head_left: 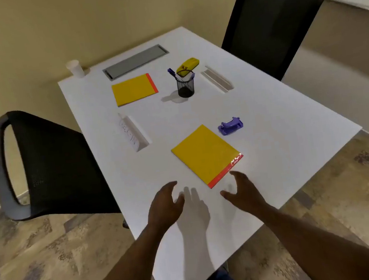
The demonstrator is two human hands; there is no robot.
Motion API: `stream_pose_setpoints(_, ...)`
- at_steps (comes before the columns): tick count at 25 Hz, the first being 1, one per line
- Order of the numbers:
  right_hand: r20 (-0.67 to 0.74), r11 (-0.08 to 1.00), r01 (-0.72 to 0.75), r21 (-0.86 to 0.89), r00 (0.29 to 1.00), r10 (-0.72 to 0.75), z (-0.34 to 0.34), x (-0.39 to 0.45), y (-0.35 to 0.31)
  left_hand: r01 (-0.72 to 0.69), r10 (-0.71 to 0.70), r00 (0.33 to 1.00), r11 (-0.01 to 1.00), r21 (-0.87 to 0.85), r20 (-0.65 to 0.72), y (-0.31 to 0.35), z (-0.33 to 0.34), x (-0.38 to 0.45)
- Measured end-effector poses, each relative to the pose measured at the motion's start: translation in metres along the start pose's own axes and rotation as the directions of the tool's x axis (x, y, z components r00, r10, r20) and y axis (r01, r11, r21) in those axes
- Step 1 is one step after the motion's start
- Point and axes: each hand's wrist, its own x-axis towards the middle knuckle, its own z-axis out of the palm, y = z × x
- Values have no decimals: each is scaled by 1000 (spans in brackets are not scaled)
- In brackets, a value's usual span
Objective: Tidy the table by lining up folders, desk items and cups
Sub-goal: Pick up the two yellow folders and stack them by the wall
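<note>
A yellow folder with a red edge (206, 154) lies askew on the white table (282, 127), just beyond my hands. My left hand (165, 203) hovers open near the table's front edge, left of the folder's red end. My right hand (243, 190) is open too, its fingertips close to the folder's red corner without touching it. A second yellow folder (133, 89) lies farther back. A black mesh pen cup (185, 86) holds pens. A purple hole punch (230, 125) sits right of the near folder. A white paper cup (75, 69) stands at the far left corner.
A yellow stapler-like item (189, 64) lies behind the pen cup. Two white folded name tents (132, 133) (216, 79) stand on the table. A grey cable hatch (135, 61) is set in the far end. Black mesh chairs (49, 165) (273, 21) stand left and at the far right.
</note>
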Motion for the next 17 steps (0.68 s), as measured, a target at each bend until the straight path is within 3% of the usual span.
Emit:
stream_pose_setpoints(6,-144,965,-180,190,967,209,-16,74,1,45,-56,993,994,102,109,9,18,96)
stream_pose_setpoints(11,-84,760,-434,484,841,534,-15,121,-4,1,-16,996,985,175,86,13,27,166)
stream_pose_setpoints(14,-51,684,-510,521,782,621,-12,135,0,79,-113,978,978,194,173,11,29,195)
stream_pose_setpoints(17,-49,699,-531,479,779,625,-10,144,4,147,-175,972,974,171,157,11,33,209)
